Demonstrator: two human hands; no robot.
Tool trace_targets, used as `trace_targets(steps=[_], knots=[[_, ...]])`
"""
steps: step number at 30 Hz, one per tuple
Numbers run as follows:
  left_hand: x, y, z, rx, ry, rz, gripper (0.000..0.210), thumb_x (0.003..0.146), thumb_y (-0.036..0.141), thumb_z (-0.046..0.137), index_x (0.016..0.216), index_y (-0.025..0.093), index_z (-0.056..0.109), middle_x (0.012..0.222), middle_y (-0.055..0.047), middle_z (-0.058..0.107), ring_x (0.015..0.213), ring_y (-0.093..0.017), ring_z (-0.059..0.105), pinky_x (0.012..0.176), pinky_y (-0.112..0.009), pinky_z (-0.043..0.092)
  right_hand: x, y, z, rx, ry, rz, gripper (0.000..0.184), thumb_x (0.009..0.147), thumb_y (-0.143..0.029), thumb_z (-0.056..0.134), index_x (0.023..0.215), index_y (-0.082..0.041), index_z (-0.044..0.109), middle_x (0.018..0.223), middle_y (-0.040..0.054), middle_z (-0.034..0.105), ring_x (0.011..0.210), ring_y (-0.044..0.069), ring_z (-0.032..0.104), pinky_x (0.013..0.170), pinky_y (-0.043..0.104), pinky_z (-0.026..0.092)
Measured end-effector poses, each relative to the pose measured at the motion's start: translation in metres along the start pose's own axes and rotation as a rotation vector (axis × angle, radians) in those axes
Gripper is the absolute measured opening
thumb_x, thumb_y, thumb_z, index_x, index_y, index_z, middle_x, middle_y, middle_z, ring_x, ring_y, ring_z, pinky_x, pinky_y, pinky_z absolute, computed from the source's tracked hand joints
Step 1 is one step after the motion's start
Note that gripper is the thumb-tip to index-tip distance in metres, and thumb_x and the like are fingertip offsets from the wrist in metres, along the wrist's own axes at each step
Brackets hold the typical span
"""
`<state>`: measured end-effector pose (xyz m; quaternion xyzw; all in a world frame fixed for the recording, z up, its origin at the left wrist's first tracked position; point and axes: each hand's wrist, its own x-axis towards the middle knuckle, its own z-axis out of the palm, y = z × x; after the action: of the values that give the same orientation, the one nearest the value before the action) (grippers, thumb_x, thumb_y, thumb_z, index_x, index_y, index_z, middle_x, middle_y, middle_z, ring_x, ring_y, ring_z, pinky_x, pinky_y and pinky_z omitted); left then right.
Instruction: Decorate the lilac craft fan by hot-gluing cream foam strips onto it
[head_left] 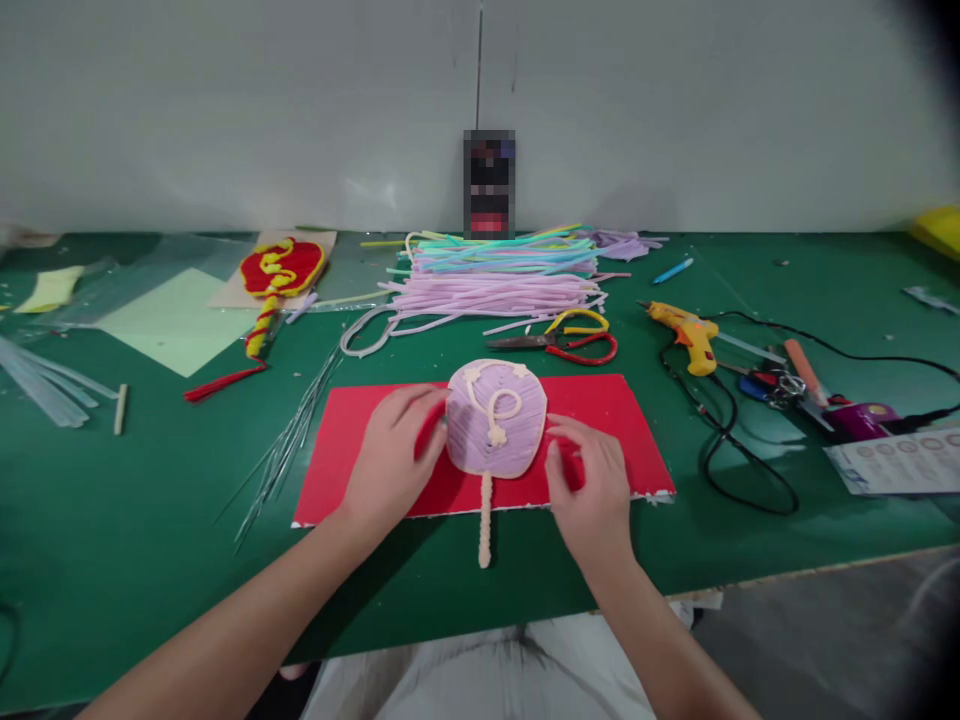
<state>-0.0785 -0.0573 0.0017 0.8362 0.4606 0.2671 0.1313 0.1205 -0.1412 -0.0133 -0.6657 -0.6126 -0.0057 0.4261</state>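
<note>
A lilac hand fan point(517, 400) with a cream rim, a cream curl and small flower shapes on its face lies on a red board point(600, 400). Its twisted cream handle point(485, 520) points toward me, past the board's front edge. At the fan's left edge is my left hand point(397, 445), thumb and fingers curved but apart, fingertips at the rim. My right hand point(592, 475) is just off the right rim, its thumb and fingers spread with nothing between them.
Behind the board lie scissors point(555, 343) and a pile of pastel pipe cleaners point(495, 290). A yellow glue gun point(686, 335) with a looping black cord is at right. A red-and-yellow fan point(281, 270) and thin wires point(300, 410) lie left. A blurred-out upright device point(489, 185) leans against the wall.
</note>
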Motion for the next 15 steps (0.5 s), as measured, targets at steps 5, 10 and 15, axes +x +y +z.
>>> trace_targets(steps=[5, 10, 15], knots=[[0.001, -0.013, 0.003, 0.057, -0.016, -0.11, 0.032, 0.093, 0.03, 0.039, 0.119, 0.02, 0.054, 0.131, -0.01, 0.049, 0.122, -0.026, 0.044, 0.104, -0.052, 0.033, 0.0, 0.008, 0.003, -0.019, -0.019, 0.134, 0.022, 0.086, -0.019, 0.048, 0.106, -0.019, 0.056, 0.109, 0.0117, 0.064, 0.102, 0.027, 0.056, 0.084, 0.048, 0.048], [-0.004, -0.014, 0.011, 0.13, -0.138, -0.055, 0.035, 0.093, 0.032, 0.038, 0.124, 0.021, 0.052, 0.139, -0.01, 0.044, 0.131, -0.028, 0.035, 0.108, -0.06, 0.019, -0.004, 0.008, 0.005, -0.003, -0.084, 0.1, 0.026, 0.087, -0.02, 0.046, 0.111, -0.02, 0.056, 0.111, 0.011, 0.064, 0.106, 0.025, 0.056, 0.088, 0.046, 0.048], [-0.004, -0.006, 0.007, -0.024, -0.149, -0.095, 0.038, 0.091, 0.033, 0.041, 0.125, 0.019, 0.05, 0.137, -0.007, 0.047, 0.133, -0.025, 0.032, 0.11, -0.051, 0.024, -0.003, 0.007, 0.004, 0.009, -0.11, 0.136, 0.026, 0.087, -0.023, 0.047, 0.11, -0.021, 0.056, 0.111, 0.0089, 0.064, 0.105, 0.024, 0.057, 0.086, 0.042, 0.05]])
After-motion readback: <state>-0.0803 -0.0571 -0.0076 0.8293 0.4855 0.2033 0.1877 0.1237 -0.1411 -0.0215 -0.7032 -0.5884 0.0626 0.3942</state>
